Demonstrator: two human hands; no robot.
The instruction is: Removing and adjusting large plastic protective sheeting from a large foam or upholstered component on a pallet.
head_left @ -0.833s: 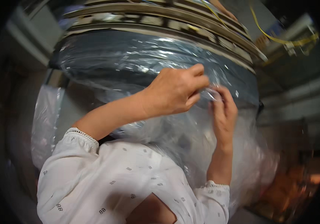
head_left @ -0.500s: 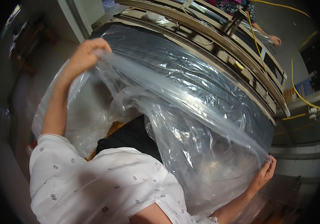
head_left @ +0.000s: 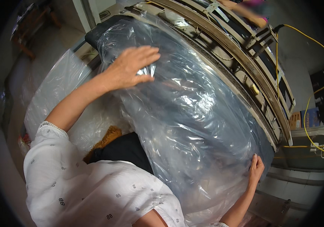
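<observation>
Clear plastic sheeting [head_left: 192,125] lies spread and wrinkled over the dark surface [head_left: 94,36] of a long bench in front of me. My left hand [head_left: 135,66] is over the sheet's left part, palm down with fingers stretched and the thumb apart, holding nothing. Whether the palm presses on the plastic, I cannot tell. At the sheet's right end, my right hand [head_left: 257,166] has its fingers closed on the plastic's edge. More of the film hangs down from the bench's near side toward my lap.
Along the bench's far side runs a long machine frame [head_left: 237,77] with rails and a yellow cable [head_left: 277,64]. Beyond it a co-worker's arm [head_left: 247,14] reaches in. Loose plastic film [head_left: 61,75] hangs at my left. A brown furry cover [head_left: 107,140] shows beside my lap.
The raised sheet edge has come down flat onto the bench. My left hand let go of it and moved right and nearer, opening. My right hand shifted slightly left. The co-worker's arm moved left.
</observation>
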